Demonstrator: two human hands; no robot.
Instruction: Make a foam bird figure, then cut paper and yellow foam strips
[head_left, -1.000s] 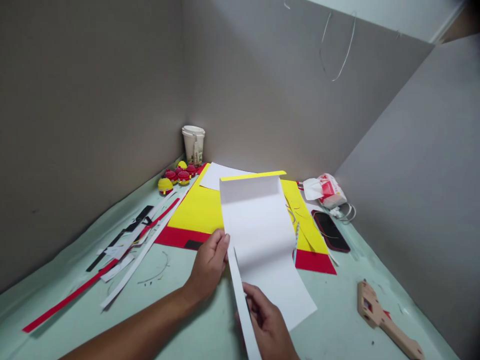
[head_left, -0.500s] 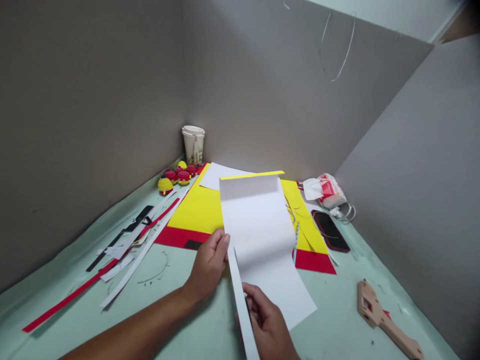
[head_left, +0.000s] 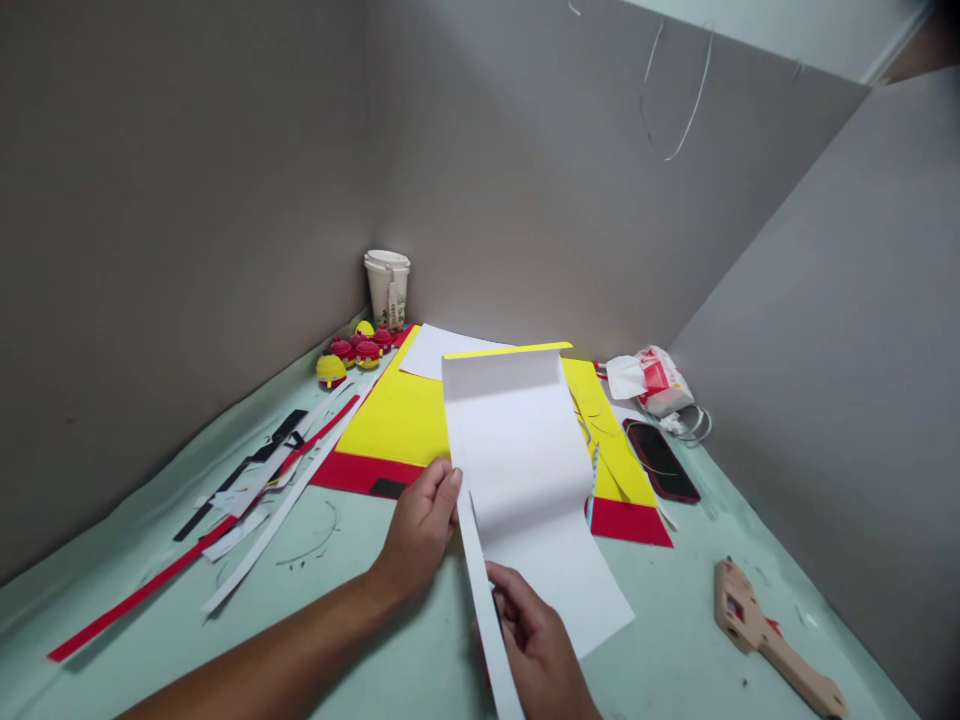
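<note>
Pers.'s L hand (head_left: 418, 522) & L forearm (head_left: 300, 632) bare, R hand (head_left: 546, 645) bare too.

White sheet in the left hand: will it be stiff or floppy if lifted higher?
The white sheet will probably flex easily, since it curves along its length. It is likely light, as the left hand grips it by just one edge. The narrow strip at its left side may twist or sag first, being far slimmer than the rest.
</note>
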